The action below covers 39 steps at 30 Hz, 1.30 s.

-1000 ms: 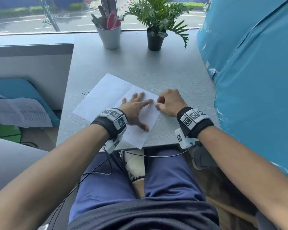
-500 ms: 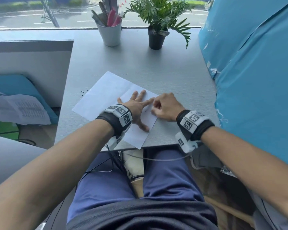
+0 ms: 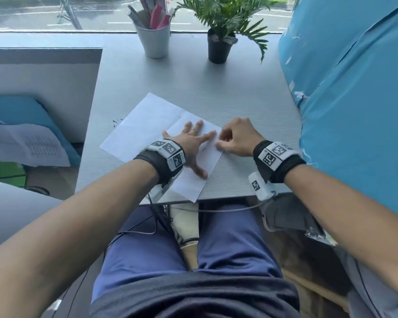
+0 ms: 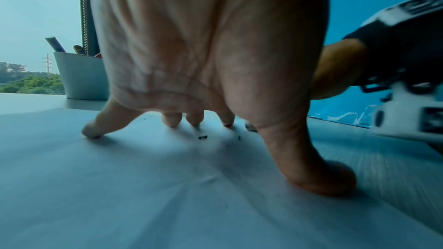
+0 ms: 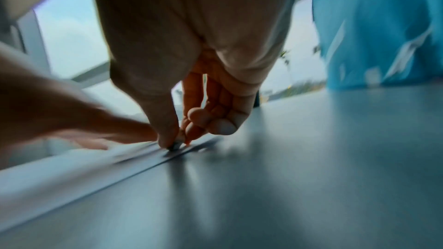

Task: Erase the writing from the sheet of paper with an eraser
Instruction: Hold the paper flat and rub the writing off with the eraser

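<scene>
A white sheet of paper (image 3: pixel 147 125) lies at an angle on the grey table (image 3: pixel 228 97). My left hand (image 3: pixel 191 145) lies flat on it with fingers spread, fingertips (image 4: pixel 92 133) pressing the paper (image 4: pixel 120 186) down. My right hand (image 3: pixel 234 138) is curled at the sheet's right edge. In the right wrist view its thumb and fingers (image 5: pixel 172 137) pinch a small dark-tipped eraser (image 5: pixel 173 147) against the paper edge (image 5: pixel 72 164); the view is motion-blurred. A faint short mark (image 3: pixel 203 148) shows near my left hand. Dark eraser crumbs (image 4: pixel 202 137) lie under my palm.
A white cup (image 3: pixel 153 41) with pens and a potted plant (image 3: pixel 220 45) stand at the table's far edge by the window. Blue sheeting (image 3: pixel 354 99) rises along the right side. Dark crumbs (image 3: pixel 116 121) lie left of the sheet. The table's near edge is just below my wrists.
My right hand has rubbed back and forth at the sheet's right edge, shifting left then right again. My left hand stayed pressed on the paper.
</scene>
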Each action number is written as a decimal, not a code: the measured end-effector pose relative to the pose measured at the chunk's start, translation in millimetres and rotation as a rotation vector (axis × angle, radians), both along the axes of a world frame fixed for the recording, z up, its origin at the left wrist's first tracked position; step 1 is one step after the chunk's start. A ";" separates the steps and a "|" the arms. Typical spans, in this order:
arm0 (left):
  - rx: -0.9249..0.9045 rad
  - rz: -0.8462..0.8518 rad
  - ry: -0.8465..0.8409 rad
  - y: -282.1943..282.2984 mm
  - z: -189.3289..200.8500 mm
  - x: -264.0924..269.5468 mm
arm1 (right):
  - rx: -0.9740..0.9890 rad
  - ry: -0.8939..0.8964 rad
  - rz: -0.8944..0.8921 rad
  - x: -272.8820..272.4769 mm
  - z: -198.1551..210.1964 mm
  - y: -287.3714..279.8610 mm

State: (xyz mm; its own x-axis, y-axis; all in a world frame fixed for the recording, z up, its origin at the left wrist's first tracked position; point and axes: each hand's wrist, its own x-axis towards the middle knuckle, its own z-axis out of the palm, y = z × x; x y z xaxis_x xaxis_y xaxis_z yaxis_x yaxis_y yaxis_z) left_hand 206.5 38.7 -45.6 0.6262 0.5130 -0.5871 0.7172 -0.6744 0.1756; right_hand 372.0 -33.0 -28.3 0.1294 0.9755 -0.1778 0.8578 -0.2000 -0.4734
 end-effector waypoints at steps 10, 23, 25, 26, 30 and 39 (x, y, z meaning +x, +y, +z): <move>0.005 0.000 -0.005 0.6 -0.3 0.7 | -0.018 -0.004 0.000 0.4 0.8 1.5; -0.013 0.024 -0.008 2.8 0.1 1.4 | 0.065 -0.025 -0.087 18.3 -5.9 27.7; -0.010 0.030 -0.007 2.9 -1.1 1.6 | 0.063 -0.014 -0.062 11.6 -4.8 24.2; -0.009 0.031 -0.008 3.1 -1.8 1.4 | 0.041 0.011 -0.014 5.0 -4.5 19.0; -0.005 0.022 -0.022 2.4 -3.3 0.0 | -0.040 0.031 0.161 -12.8 -8.5 4.2; -0.010 0.029 -0.014 1.9 -2.7 -0.6 | -0.071 -0.027 0.172 -0.8 -4.2 22.3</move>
